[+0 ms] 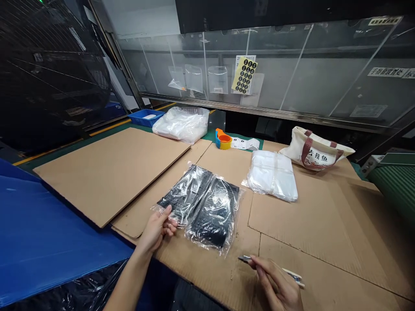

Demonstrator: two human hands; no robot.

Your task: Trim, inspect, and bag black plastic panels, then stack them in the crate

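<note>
Clear bags (214,214) hold 2 black panels (186,194).

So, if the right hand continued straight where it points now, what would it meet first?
The right hand, leading with its slim silver metal tool, would probably meet the nearer flat black piece in clear plastic, though the hand's height is unclear.

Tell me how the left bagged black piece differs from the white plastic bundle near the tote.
The black piece shows dark through clear film; the white bundle is pale. The black piece has the left hand at its near edge, while no hand touches the white bundle, which lies near the tote. Both have shiny plastic surfaces.
</note>
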